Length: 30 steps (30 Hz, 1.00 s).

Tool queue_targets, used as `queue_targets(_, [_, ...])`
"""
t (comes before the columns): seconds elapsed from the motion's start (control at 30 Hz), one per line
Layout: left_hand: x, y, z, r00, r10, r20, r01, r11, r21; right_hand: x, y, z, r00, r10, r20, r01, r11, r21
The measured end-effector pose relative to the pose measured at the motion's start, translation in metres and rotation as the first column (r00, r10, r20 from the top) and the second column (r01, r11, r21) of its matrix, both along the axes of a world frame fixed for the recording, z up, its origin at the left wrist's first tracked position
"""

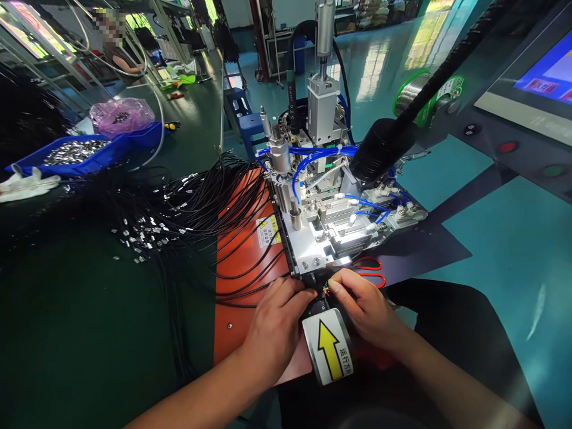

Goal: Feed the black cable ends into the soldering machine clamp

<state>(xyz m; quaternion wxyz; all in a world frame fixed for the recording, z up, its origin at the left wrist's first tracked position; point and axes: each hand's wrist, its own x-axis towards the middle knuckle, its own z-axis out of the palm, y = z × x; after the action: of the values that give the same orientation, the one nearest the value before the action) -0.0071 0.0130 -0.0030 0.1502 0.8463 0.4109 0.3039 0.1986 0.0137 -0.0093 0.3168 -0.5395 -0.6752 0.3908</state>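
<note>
At the front end of the metal machine point(330, 223), both my hands meet over its narrow black track point(318, 307). My left hand point(279, 313) is closed, thumb and fingers together, on the end of a black cable point(241, 305) that comes in from the left. Tiny coloured wires point(326, 290) stick out of the cable end between the hands. My right hand point(360, 301) pinches at these wires with thumb and index finger; the fingertips partly cover them. Just below is a metal plate with a yellow arrow point(329, 348).
More black cables point(214, 205) with metal connectors lie across the orange plate and dark table. Red-handled scissors point(373, 279) lie right of the track. Farther left are a blue tray point(31, 165) of metal parts and a white glove point(29, 185). A solder spool point(413, 98) hangs right; another person sits behind.
</note>
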Motion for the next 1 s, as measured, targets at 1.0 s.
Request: queue_targets(1.0, [0.0019,-0.0016,0.0034,0.998,0.003,-0.055,-0.001,0.999,0.034,-0.0002,0.0,-0.0009,1.0,-0.001,0.006,0.001,1.0,-0.01])
